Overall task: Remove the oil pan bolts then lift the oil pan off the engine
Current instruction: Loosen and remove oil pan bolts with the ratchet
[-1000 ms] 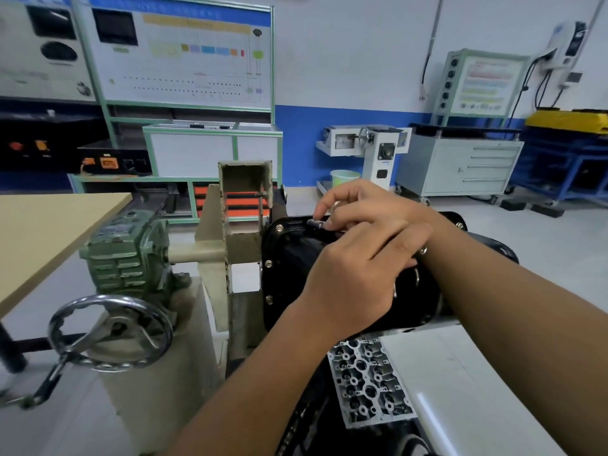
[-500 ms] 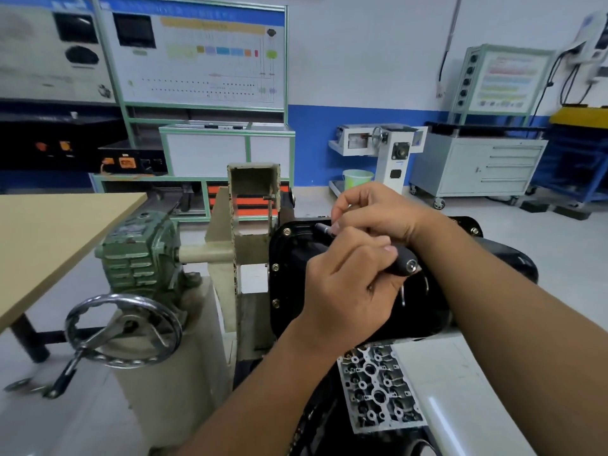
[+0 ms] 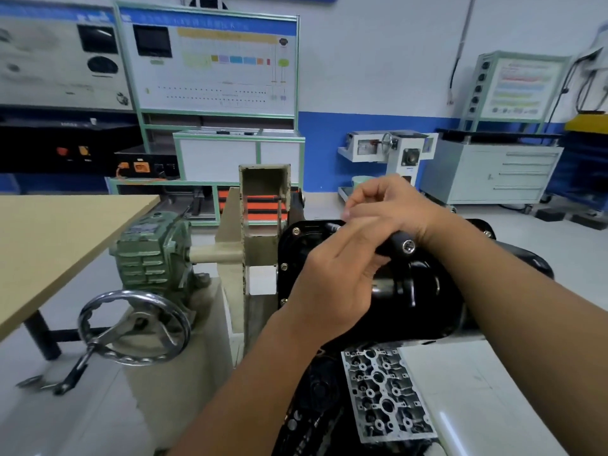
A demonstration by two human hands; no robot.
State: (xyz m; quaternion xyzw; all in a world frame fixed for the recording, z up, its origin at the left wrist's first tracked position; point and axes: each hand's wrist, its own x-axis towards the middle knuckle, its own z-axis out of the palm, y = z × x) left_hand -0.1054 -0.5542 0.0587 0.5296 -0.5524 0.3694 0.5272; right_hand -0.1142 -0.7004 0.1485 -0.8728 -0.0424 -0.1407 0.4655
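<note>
a workshop with a blue-banded wall and training boards (image 3: 210,60) behind. the black oil pan (image 3: 411,291) sits bolted to the engine on a stand, facing the person, with bolts (image 3: 296,231) showing down its left flange. at its top edge the right hand (image 3: 391,205) pinches the shaft of a black-handled driver (image 3: 396,245), while the left hand (image 3: 335,278) curls round the handle. compared with a second ago the handle has swung out to the right into plain view, so i judge a top bolt is being turned loose; the pan is not yet free. left of it stand a green gearbox (image 3: 151,251) and handwheel (image 3: 135,327); below lies a cylinder head (image 3: 385,393).
</note>
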